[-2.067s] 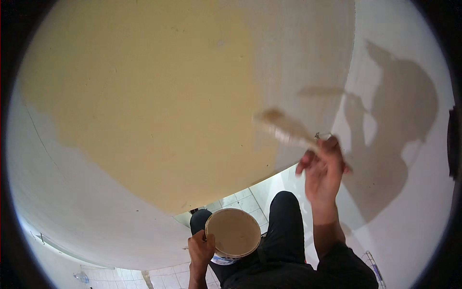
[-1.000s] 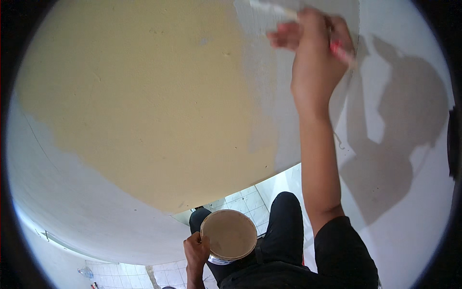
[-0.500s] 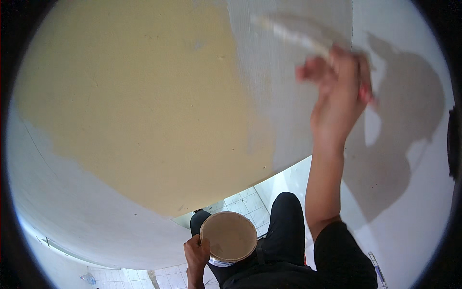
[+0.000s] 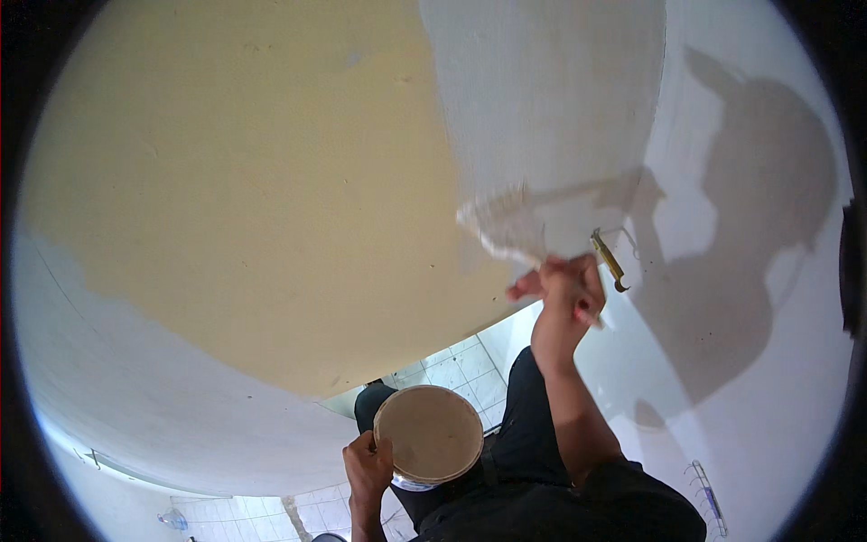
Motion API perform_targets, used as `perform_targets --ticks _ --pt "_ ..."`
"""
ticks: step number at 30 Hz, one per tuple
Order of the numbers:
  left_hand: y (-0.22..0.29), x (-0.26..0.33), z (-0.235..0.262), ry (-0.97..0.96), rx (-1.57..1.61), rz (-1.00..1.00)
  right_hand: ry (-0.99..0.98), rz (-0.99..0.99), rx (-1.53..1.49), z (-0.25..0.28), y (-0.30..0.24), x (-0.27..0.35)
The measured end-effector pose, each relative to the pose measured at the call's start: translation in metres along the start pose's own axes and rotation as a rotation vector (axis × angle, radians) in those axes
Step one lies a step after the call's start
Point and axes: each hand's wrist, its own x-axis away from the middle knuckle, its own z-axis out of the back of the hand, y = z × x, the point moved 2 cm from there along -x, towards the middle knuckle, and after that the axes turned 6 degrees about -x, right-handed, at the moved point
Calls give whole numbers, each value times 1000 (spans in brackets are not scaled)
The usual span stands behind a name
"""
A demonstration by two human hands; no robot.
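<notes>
My right hand (image 4: 571,287) is closed around the handle of a paintbrush (image 4: 506,233). The brush's pale, paint-coated bristles point up and left, at the border between the yellow area of a broad upright surface (image 4: 289,181) and its pale grey strip (image 4: 551,99). Motion blurs the brush a little, so I cannot tell whether the bristles touch the surface. Low in front of my body, my left hand (image 4: 368,465) grips the rim of a round paint bucket (image 4: 428,434), its thumb over the edge. Greyish-beige paint fills part of the bucket.
A brass-coloured metal latch (image 4: 610,260) sticks out just right of my right hand. White wall (image 4: 759,388) runs down the right side, with a wire rack (image 4: 709,497) low on it. White floor tiles (image 4: 456,369) show below the surface. A clear plastic bottle (image 4: 173,519) lies at lower left.
My right hand and the paintbrush have come down and slightly left along the grey strip, uncovering the brass-coloured latch. My left hand and the bucket stay almost where they were.
</notes>
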Motion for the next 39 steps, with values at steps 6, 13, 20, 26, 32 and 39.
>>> perform_targets --ticks 6,13,20,26,32,39 --pt "-1 8 -1 -42 60 48 98 -294 153 54 22 60" --pt "5 8 0 -37 62 78 17 -118 134 -9 -13 4" --pt "-6 9 -2 -22 81 20 -88 290 -13 -85 -102 -73" --pt "-10 8 -3 -18 54 -53 -162 501 -164 -104 -94 -93" --pt "-13 8 -3 -34 68 -32 -41 219 -25 4 24 -7" --pt "7 9 3 -39 133 82 53 -203 75 97 78 81"
